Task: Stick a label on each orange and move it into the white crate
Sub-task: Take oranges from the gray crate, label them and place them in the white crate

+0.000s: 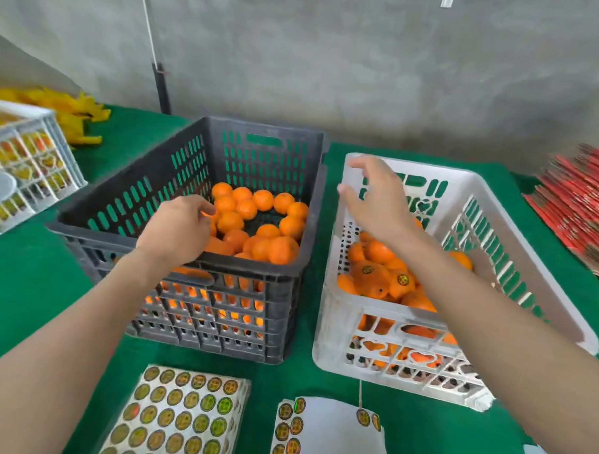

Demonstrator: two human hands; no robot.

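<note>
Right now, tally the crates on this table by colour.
Black crate: 1
White: 2, the right crate and the far-left crate
Total: 3

The left hand point(181, 222) curls round an orange point(208, 215) inside the dark crate point(174, 280) mid-worktop point(34, 285); the right hand point(377, 199), fingers spread, hovers over the white crate point(354, 357).

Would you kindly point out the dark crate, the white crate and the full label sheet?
dark crate point(255, 274): head view, top band of its near wall.
white crate point(332, 316): head view, near-left corner of its wall.
full label sheet point(179, 423): head view, middle of the sheet.
</note>
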